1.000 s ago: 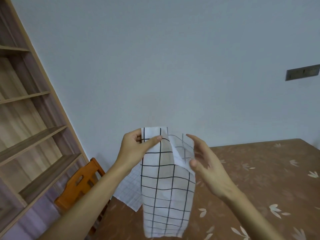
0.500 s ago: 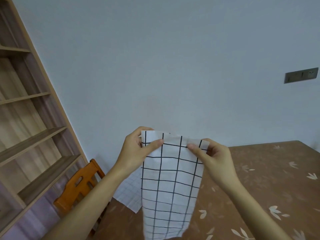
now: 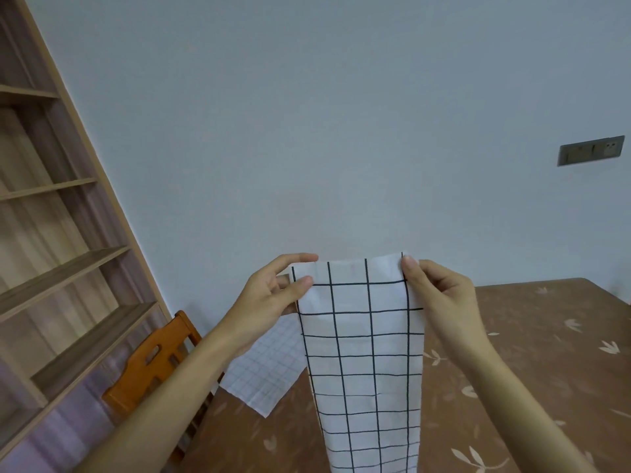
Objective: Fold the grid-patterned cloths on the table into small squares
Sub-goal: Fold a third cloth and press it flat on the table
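A white cloth with a bold black grid (image 3: 362, 353) hangs upright in the air above the table, folded into a long narrow strip whose lower end runs out of the frame. My left hand (image 3: 273, 295) pinches its top left corner between thumb and fingers. My right hand (image 3: 440, 291) pinches its top right corner. The top edge is stretched flat between both hands. A second white cloth with a fine pale grid (image 3: 269, 373) lies on the table's left corner, behind my left forearm, partly hanging over the edge.
The table (image 3: 532, 353) carries a brown cover with pale leaf prints. An orange wooden chair (image 3: 153, 363) stands at the table's left side. A tall wooden shelf unit (image 3: 51, 268) fills the left. A pale wall with a grey socket plate (image 3: 590, 150) lies beyond.
My right hand went from open beside the cloth to pinching its top right corner, then drew it rightward. The top edge is now spread flat and wider.
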Demonstrator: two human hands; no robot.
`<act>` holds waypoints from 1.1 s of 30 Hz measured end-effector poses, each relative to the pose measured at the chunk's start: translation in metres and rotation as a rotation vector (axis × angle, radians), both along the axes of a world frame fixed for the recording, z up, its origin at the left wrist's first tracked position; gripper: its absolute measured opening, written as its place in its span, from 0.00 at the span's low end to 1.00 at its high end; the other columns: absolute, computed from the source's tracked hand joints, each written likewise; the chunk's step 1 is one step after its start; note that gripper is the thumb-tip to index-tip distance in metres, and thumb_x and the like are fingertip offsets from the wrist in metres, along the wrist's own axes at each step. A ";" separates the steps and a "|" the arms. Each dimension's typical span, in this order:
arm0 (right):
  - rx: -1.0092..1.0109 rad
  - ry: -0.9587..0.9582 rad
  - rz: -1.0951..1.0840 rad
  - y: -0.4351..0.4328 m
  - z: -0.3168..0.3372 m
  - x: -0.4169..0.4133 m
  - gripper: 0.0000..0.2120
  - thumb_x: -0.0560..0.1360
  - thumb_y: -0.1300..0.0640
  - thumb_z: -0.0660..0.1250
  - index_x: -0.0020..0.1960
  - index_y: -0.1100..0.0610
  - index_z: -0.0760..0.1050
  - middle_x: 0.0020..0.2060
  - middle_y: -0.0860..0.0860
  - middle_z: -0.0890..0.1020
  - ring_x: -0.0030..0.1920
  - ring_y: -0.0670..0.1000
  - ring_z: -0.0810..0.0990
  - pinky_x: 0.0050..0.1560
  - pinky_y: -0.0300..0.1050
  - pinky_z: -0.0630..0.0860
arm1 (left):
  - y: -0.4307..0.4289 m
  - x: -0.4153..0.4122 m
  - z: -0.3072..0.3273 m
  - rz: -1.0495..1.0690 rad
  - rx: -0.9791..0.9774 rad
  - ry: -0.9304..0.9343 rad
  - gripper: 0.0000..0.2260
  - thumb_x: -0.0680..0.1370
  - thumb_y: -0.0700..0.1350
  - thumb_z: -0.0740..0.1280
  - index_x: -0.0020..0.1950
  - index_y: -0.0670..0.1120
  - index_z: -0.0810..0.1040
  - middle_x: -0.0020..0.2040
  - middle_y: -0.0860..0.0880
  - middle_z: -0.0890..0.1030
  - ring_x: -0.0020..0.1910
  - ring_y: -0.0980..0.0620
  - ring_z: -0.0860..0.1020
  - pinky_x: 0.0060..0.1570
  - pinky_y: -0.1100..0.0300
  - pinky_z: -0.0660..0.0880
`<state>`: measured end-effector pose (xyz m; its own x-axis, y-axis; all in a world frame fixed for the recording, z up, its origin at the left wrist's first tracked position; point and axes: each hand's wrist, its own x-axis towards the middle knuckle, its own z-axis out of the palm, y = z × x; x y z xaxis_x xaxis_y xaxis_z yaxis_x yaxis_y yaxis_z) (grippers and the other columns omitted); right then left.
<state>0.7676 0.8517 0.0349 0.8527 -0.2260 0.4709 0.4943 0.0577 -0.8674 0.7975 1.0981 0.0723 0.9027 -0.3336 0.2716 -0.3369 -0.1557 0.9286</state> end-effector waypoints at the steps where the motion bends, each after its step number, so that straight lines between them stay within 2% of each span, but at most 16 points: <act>1: 0.029 -0.013 -0.006 0.000 -0.001 0.001 0.28 0.78 0.45 0.67 0.40 0.71 0.69 0.33 0.57 0.65 0.37 0.53 0.62 0.41 0.49 0.58 | -0.003 -0.001 -0.003 0.015 -0.025 0.011 0.17 0.77 0.44 0.72 0.66 0.50 0.78 0.55 0.38 0.85 0.53 0.44 0.84 0.54 0.51 0.81; 4: 0.082 -0.033 0.002 -0.002 0.000 0.002 0.20 0.79 0.49 0.67 0.40 0.66 0.76 0.33 0.55 0.71 0.36 0.50 0.68 0.38 0.45 0.64 | -0.011 -0.003 -0.018 0.041 -0.035 0.042 0.18 0.74 0.38 0.73 0.63 0.44 0.79 0.54 0.45 0.87 0.54 0.46 0.85 0.52 0.57 0.82; 7: 0.076 -0.023 0.007 -0.005 0.001 0.003 0.08 0.79 0.57 0.68 0.45 0.59 0.84 0.36 0.46 0.84 0.38 0.43 0.80 0.42 0.36 0.76 | -0.016 -0.003 -0.031 0.071 -0.034 0.058 0.12 0.77 0.36 0.71 0.60 0.41 0.81 0.53 0.46 0.87 0.54 0.47 0.85 0.52 0.57 0.82; 9: 0.077 -0.014 0.010 -0.010 0.001 0.004 0.06 0.78 0.60 0.68 0.47 0.57 0.84 0.39 0.44 0.87 0.41 0.40 0.83 0.43 0.31 0.77 | -0.018 -0.002 -0.032 0.072 -0.048 0.060 0.11 0.78 0.36 0.69 0.60 0.41 0.81 0.53 0.47 0.87 0.55 0.49 0.85 0.51 0.60 0.81; 11: 0.099 -0.001 -0.003 -0.015 0.001 0.005 0.06 0.78 0.59 0.68 0.49 0.57 0.85 0.43 0.48 0.88 0.44 0.43 0.85 0.46 0.33 0.79 | -0.021 -0.002 -0.028 0.053 -0.055 0.057 0.11 0.79 0.36 0.67 0.61 0.42 0.80 0.53 0.48 0.87 0.54 0.50 0.85 0.49 0.62 0.81; 13: 0.122 0.018 -0.042 -0.020 0.000 0.007 0.07 0.78 0.57 0.68 0.47 0.55 0.85 0.42 0.49 0.88 0.44 0.45 0.84 0.46 0.36 0.80 | -0.023 -0.002 -0.024 0.047 -0.056 0.043 0.11 0.80 0.36 0.67 0.61 0.42 0.81 0.53 0.46 0.87 0.53 0.49 0.85 0.49 0.62 0.81; 16: 0.119 0.039 -0.093 -0.025 -0.002 0.009 0.09 0.79 0.54 0.68 0.47 0.57 0.85 0.40 0.55 0.87 0.42 0.47 0.82 0.48 0.44 0.78 | -0.025 -0.001 -0.020 0.076 -0.056 -0.003 0.10 0.80 0.41 0.68 0.56 0.36 0.82 0.50 0.37 0.86 0.52 0.44 0.85 0.52 0.54 0.83; 18: 0.120 0.037 -0.116 -0.028 -0.004 0.010 0.09 0.79 0.53 0.68 0.47 0.56 0.84 0.40 0.51 0.86 0.42 0.48 0.82 0.47 0.44 0.78 | -0.026 0.000 -0.019 0.108 -0.051 -0.066 0.16 0.77 0.48 0.71 0.47 0.33 0.81 0.44 0.29 0.82 0.46 0.41 0.84 0.56 0.44 0.81; 19: 0.111 0.033 -0.131 -0.028 -0.004 0.010 0.07 0.79 0.54 0.68 0.50 0.55 0.84 0.43 0.48 0.87 0.44 0.48 0.84 0.48 0.43 0.79 | -0.026 0.001 -0.020 0.130 -0.048 -0.099 0.17 0.76 0.49 0.72 0.43 0.34 0.80 0.39 0.30 0.81 0.42 0.43 0.82 0.54 0.42 0.80; 20: 0.072 0.024 -0.160 -0.027 -0.003 0.008 0.07 0.79 0.55 0.69 0.55 0.53 0.83 0.47 0.46 0.87 0.49 0.47 0.85 0.51 0.40 0.79 | -0.027 0.001 -0.021 0.154 -0.042 -0.135 0.15 0.75 0.49 0.73 0.39 0.36 0.79 0.34 0.36 0.80 0.38 0.46 0.79 0.49 0.45 0.80; 22: -0.103 -0.038 -0.280 -0.026 -0.001 0.004 0.16 0.78 0.55 0.70 0.65 0.50 0.76 0.56 0.43 0.84 0.58 0.43 0.81 0.59 0.38 0.76 | -0.028 0.002 -0.022 0.197 -0.003 -0.197 0.12 0.76 0.47 0.74 0.36 0.43 0.79 0.31 0.48 0.78 0.34 0.53 0.76 0.41 0.55 0.75; 25: -0.413 -0.174 -0.315 -0.019 0.010 -0.006 0.25 0.74 0.47 0.72 0.69 0.48 0.71 0.64 0.40 0.77 0.66 0.40 0.74 0.66 0.40 0.68 | -0.033 0.001 -0.023 0.220 0.055 -0.266 0.09 0.75 0.48 0.75 0.38 0.46 0.80 0.32 0.53 0.78 0.33 0.56 0.76 0.38 0.61 0.73; 27: -0.595 -0.198 -0.231 -0.010 0.019 -0.008 0.30 0.72 0.40 0.72 0.71 0.45 0.68 0.63 0.37 0.76 0.67 0.40 0.72 0.67 0.40 0.65 | -0.037 0.000 -0.023 0.220 0.104 -0.299 0.08 0.74 0.49 0.75 0.40 0.47 0.82 0.32 0.54 0.80 0.33 0.56 0.77 0.37 0.60 0.75; 29: -0.722 -0.178 -0.158 0.001 0.029 -0.004 0.33 0.70 0.36 0.71 0.72 0.44 0.68 0.62 0.37 0.77 0.66 0.40 0.71 0.67 0.39 0.64 | -0.041 -0.002 -0.022 0.212 0.151 -0.335 0.09 0.73 0.52 0.75 0.43 0.46 0.84 0.36 0.50 0.83 0.37 0.49 0.82 0.40 0.52 0.80; 31: -0.781 -0.156 -0.093 0.009 0.038 0.003 0.28 0.71 0.38 0.71 0.68 0.46 0.73 0.59 0.40 0.80 0.62 0.40 0.75 0.65 0.40 0.69 | -0.044 -0.005 -0.023 0.203 0.169 -0.359 0.08 0.74 0.51 0.75 0.44 0.47 0.84 0.37 0.50 0.84 0.38 0.48 0.82 0.43 0.49 0.81; 33: -0.745 -0.160 -0.045 0.014 0.043 0.010 0.13 0.75 0.45 0.71 0.56 0.50 0.81 0.50 0.43 0.85 0.54 0.41 0.80 0.59 0.44 0.76 | -0.046 -0.006 -0.025 0.206 0.148 -0.357 0.06 0.74 0.47 0.76 0.41 0.46 0.82 0.32 0.56 0.80 0.32 0.55 0.77 0.37 0.58 0.76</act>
